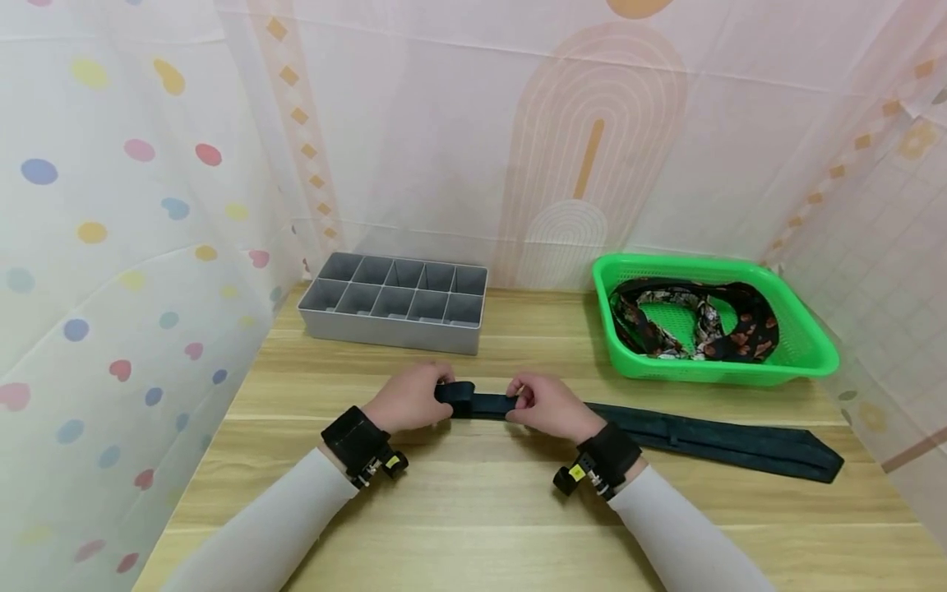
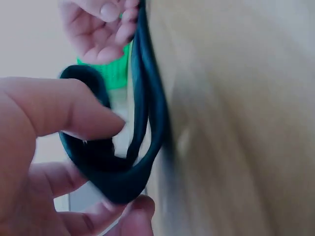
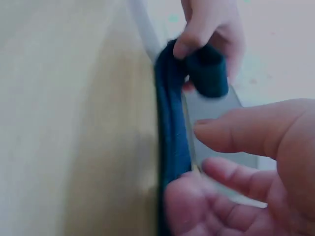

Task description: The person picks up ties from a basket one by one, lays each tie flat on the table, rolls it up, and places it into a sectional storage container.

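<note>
A dark teal necktie (image 1: 710, 440) lies lengthwise on the table, its wide pointed end at the right and its other end curled into a loop. My left hand (image 1: 411, 399) holds that looped end; in the left wrist view its thumb (image 2: 93, 115) is at the loop and its fingers are around the outside and underneath. Over the tie's flat middle stretch is my right hand (image 1: 551, 407). In the right wrist view its fingertips (image 3: 187, 201) touch or nearly touch the tie's edge, with the thumb held apart from them.
Behind my left hand stands a grey divided box (image 1: 392, 331) with several compartments. At the back right a green basket (image 1: 806, 345) holds dark floral-patterned fabric bands (image 1: 750, 329). Patterned curtains (image 1: 414, 148) hang around the wooden table (image 1: 473, 510).
</note>
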